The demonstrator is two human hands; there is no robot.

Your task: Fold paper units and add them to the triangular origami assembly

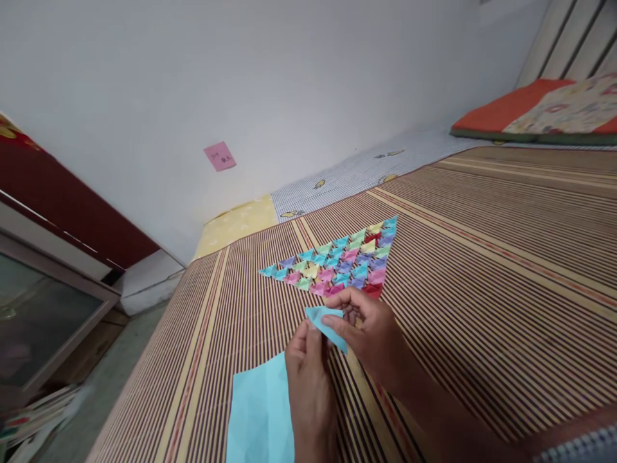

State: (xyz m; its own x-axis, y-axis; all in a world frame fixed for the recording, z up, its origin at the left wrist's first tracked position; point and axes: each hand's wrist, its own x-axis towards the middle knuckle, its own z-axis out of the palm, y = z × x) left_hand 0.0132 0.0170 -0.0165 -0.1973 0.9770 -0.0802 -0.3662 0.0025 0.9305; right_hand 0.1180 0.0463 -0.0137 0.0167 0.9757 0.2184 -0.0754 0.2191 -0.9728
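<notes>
A small folded piece of light blue paper (332,328) is pinched between my two hands. My left hand (308,354) grips its lower left corner with thumb and fingers. On the right side, my right hand (364,325) has its thumb on top of the paper and its fingers partly hidden behind. Just beyond my hands lies a triangular arrangement of folded paper pieces (332,260) in blue, pink, green, yellow, purple and red. A larger creased sheet of light blue paper (260,411) lies beside my left wrist, partly covered by it.
A striped mat (463,257) covers the bed. Along the white wall (289,83), where a pink note (220,156) is stuck, run patterned cloths. Orange and floral bedding (520,109) lies at the back right. At left stand a glass-fronted cabinet (48,308) and the floor beyond the bed edge.
</notes>
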